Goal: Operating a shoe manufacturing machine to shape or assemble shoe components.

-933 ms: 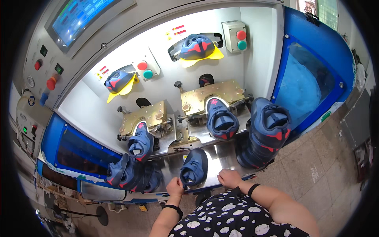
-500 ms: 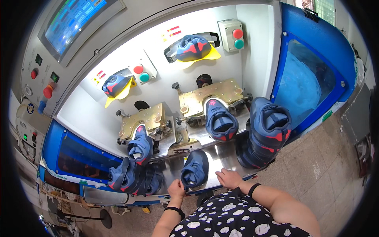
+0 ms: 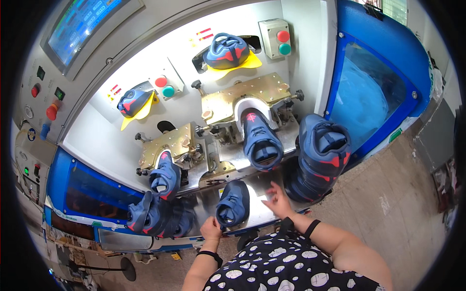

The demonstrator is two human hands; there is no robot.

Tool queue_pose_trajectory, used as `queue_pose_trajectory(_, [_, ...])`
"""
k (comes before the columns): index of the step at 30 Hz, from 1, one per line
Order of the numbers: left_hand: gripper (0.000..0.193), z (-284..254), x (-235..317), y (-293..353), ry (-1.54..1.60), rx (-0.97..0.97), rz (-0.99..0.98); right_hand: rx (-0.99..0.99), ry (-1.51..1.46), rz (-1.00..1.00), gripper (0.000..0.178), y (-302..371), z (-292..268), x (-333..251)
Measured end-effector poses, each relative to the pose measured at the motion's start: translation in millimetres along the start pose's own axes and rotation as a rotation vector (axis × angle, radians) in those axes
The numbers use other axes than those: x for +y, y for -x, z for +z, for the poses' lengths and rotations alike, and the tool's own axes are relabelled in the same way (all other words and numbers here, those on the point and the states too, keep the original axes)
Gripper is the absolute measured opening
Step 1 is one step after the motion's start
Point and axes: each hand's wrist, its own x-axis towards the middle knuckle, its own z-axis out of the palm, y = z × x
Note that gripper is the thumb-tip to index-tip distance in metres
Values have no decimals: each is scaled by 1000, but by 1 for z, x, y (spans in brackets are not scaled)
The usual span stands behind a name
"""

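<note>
A dark blue shoe upper [image 3: 233, 203] with laces rests on the metal ledge right in front of me. My left hand [image 3: 211, 229] is closed beside its heel opening; what the fingers hold, if anything, is hidden. To the right of that upper, my right hand [image 3: 278, 201] hovers over the ledge with fingers apart and nothing in them. Beyond it, another upper [image 3: 263, 145] sits toe-first under the right brass-coloured clamp plate [image 3: 242, 99], a white pad curving around its toe. A similar upper [image 3: 166, 178] sits at the left clamp plate [image 3: 166, 148].
Stacked uppers [image 3: 323, 155] stand at the ledge's right end, and a row of uppers [image 3: 158, 216] lies at its left. Two uppers on yellow-edged moulds [image 3: 228, 53] are on the back wall, near red and green buttons [image 3: 283, 36]. A blue windowed side panel [image 3: 374, 97] borders the right.
The right clamp plate has risen and moved back, baring more of its white pad. My right hand has lifted forward and its fingers have spread. My left hand stays by the upper.
</note>
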Motion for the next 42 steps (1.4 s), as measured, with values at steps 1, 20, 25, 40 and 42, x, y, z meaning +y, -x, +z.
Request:
queue_pose_trajectory(1, [24, 1, -1, 1, 18, 25, 22, 65, -213, 106, 63, -7, 1, -11])
queue_pose_trajectory(20, [95, -144, 133, 5, 1391, -31, 228, -460, -575, -124, 28, 21, 46, -161])
queue_pose_trajectory(25, [66, -201, 111, 0, 1181, 351, 63, -589, -317, -407, 20, 29, 88, -172])
queue_pose_trajectory(40, [57, -350, -44, -59, -274, 333, -370, -749, 32, -289, 10, 18, 194, -182])
queue_pose_trajectory(42, [58, -349, -47, -63, -283, 290, -440, -783, 109, -281, 11, 16, 201, -181])
